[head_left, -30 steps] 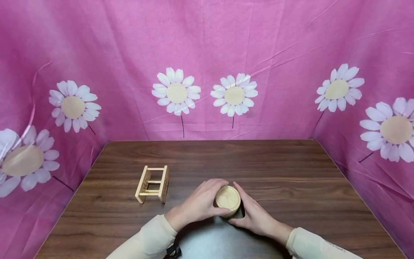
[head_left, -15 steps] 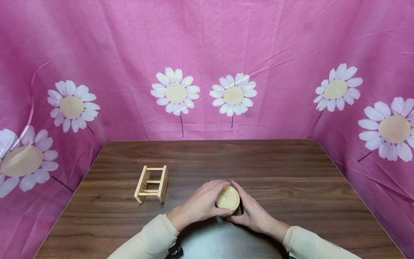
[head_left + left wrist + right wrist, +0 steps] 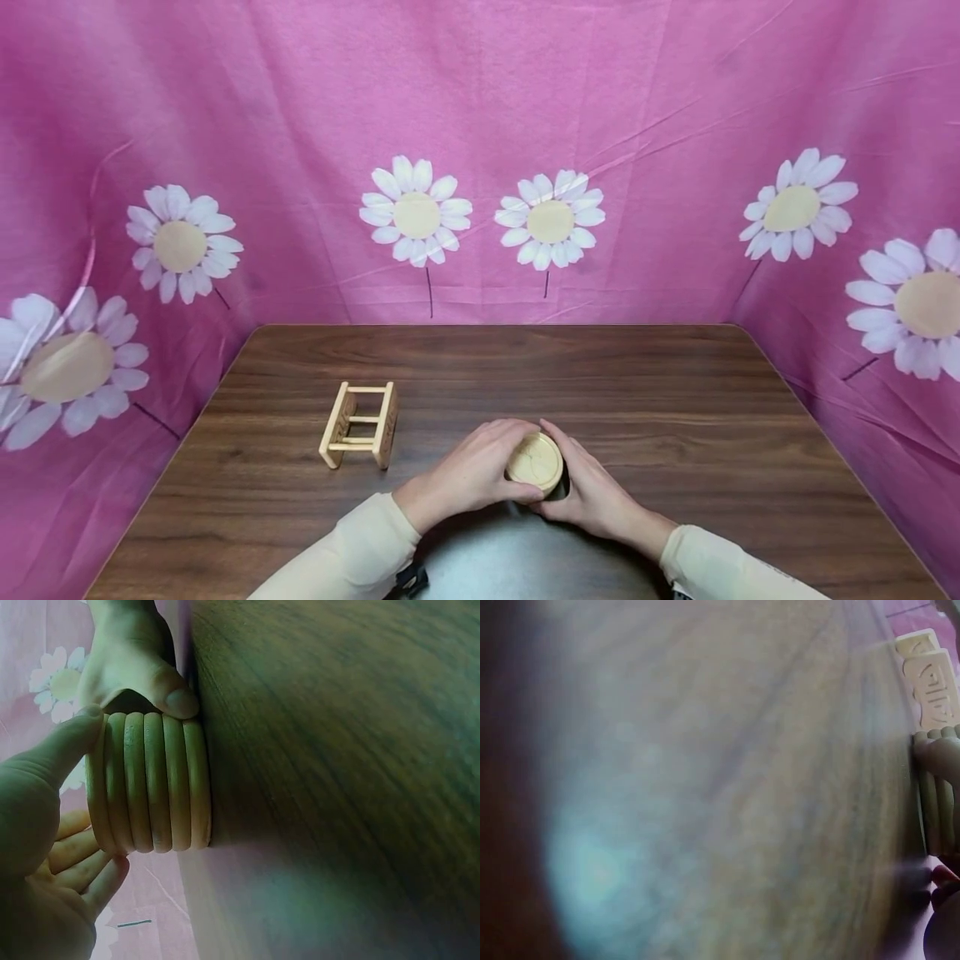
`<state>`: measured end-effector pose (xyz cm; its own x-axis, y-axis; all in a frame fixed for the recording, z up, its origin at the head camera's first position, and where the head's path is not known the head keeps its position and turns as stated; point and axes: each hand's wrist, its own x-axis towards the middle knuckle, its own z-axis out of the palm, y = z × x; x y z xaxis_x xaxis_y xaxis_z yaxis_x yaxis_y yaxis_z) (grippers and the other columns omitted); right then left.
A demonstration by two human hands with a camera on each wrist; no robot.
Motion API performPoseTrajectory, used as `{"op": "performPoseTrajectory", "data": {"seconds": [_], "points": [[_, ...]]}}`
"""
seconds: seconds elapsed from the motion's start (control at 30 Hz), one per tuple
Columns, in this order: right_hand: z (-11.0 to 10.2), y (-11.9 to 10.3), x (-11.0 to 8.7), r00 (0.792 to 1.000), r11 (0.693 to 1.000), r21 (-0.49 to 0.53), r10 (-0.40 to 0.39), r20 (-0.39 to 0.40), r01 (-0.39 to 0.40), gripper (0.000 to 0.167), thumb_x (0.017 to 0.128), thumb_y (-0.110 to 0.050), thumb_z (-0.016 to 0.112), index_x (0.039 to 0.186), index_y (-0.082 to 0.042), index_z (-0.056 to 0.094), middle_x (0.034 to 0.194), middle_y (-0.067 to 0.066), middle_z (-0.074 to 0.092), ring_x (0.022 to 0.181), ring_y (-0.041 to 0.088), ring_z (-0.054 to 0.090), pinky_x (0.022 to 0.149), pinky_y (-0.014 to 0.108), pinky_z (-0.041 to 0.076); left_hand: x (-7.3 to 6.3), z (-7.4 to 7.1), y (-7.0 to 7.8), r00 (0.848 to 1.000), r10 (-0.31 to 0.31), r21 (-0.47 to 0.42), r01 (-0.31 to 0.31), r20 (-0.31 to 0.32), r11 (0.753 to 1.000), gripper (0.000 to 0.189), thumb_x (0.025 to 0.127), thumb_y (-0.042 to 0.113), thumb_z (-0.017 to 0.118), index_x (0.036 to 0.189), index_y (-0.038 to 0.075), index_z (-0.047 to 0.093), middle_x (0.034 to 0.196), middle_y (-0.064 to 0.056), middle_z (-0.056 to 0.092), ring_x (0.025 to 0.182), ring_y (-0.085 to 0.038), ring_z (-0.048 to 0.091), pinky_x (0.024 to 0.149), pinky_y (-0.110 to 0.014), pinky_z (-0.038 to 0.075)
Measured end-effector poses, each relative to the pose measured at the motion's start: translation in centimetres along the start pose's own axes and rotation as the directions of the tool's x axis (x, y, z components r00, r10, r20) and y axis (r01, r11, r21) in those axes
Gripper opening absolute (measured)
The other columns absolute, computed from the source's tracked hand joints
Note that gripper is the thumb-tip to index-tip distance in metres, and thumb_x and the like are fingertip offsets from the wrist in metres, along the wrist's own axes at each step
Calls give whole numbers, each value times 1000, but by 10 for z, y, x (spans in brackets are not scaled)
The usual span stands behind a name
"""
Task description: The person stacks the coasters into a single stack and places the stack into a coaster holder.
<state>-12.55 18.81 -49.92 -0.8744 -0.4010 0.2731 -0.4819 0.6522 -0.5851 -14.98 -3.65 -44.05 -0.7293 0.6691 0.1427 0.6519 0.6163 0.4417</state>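
Note:
A stack of several round wooden coasters (image 3: 536, 461) stands upright on the table, its layered edges plain to see in the left wrist view. My left hand (image 3: 472, 467) grips it from the left, thumb and fingers around the upper coasters (image 3: 97, 780). From the right, my right hand (image 3: 596, 492) holds the stack lower down, and its thumb (image 3: 180, 701) lies on the edges near the tabletop. A line pattern marks the top coaster. Part of the stack also shows at the edge of the right wrist view, under the right thumb.
A light wooden rack (image 3: 362, 420) with carved side panels and crossbars stands to the left of the hands on the brown wood table (image 3: 660, 392). Pink cloth (image 3: 480, 92) printed with white daisies hangs behind the table and at both sides.
The right hand has come slightly inward, its thumb now closer to the left thumb. Both hands stay around the stack. The head view has shifted a little; the rack stays put.

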Motion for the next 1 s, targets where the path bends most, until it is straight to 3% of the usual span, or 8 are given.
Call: {"op": "performPoseTrajectory", "data": {"seconds": [0.17, 0.53, 0.67, 0.8, 1.0], "points": [[-3, -1, 1, 1000, 1000, -18, 3, 18, -3, 112, 70, -24, 100, 161, 1, 40, 153, 19, 61, 138, 36, 60, 109, 59, 54, 1, 1, -2, 1000, 11, -19, -11, -7, 1000, 74, 89, 45, 89, 146, 8, 61, 144, -7, 69, 138, -25, 62, 120, -42, 48], [-11, -2, -1, 997, 997, -21, -75, -23, 74, 112, 65, -24, 101, 158, -1, 44, 150, 17, 64, 132, 32, 65, 105, 55, 58, -7, -5, -9, 998, -6, -202, -6, -63, 979, 71, 87, 42, 91, 144, 10, 63, 142, -3, 71, 134, -22, 65, 117, -39, 51], [-14, -3, 0, 996, 996, 16, -83, -27, 84, 112, 63, -23, 101, 158, -2, 46, 145, 11, 67, 128, 24, 67, 106, 44, 58, -11, -9, -11, 995, -15, -277, -13, -101, 961, 70, 87, 39, 92, 144, 10, 64, 142, -4, 71, 131, -21, 67, 114, -39, 53], [-17, -4, 2, 991, 988, 89, -121, -64, 126, 110, 62, -18, 101, 156, -2, 47, 140, 8, 70, 127, 17, 66, 111, 24, 51, -16, -14, -10, 989, -58, -361, 7, -133, 933, 70, 85, 34, 94, 144, 11, 64, 141, -4, 72, 126, -22, 69, 110, -45, 57], [-19, -6, 5, 984, 944, 281, -150, -99, 172, 107, 64, -5, 98, 157, 0, 45, 135, 14, 71, 128, 3, 61, 115, 11, 41, -20, -21, -6, 977, -103, -438, 11, -188, 899, 72, 82, 29, 97, 144, 12, 65, 141, -3, 73, 126, -22, 70, 110, -48, 56]]}}
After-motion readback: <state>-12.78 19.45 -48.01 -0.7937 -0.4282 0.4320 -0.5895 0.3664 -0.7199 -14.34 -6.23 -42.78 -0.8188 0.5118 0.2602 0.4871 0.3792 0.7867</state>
